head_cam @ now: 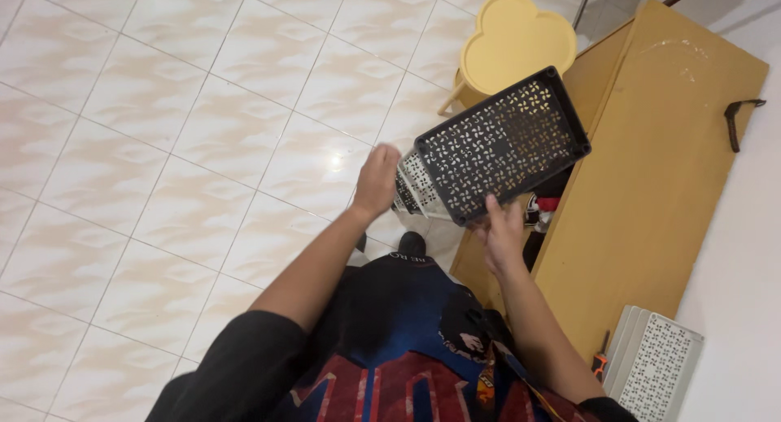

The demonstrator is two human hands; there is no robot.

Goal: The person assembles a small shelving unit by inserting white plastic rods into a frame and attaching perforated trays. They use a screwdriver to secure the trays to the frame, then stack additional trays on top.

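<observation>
**Perforated basket held above tiled floor**

Nearest the lens, the person's dark printed shirt (390, 365) fills six o'clock. Right hand (502, 231) grasps the black perforated plastic basket (502, 143) by its lower rim; left hand (377, 180) is clenched on a white perforated basket (415, 184) tucked beneath it. Separation appears incomplete. At two o'clock, a wooden cabinet (659, 170); at twelve, a yellow lobed stool (512, 40). Glossy tiles (163, 145) below.

Both hands hold a black perforated basket (502, 144), tipped w/ its underside to the camera. Right hand (502, 233) grips its lower edge; left hand (377, 180) is at its left end, on a white perforated piece (415, 186). Beyond the basket: yellow stool (514, 40). Right of the hands: wooden cabinet (651, 186); near the right elbow, 1 stack of white panels (655, 365).
</observation>
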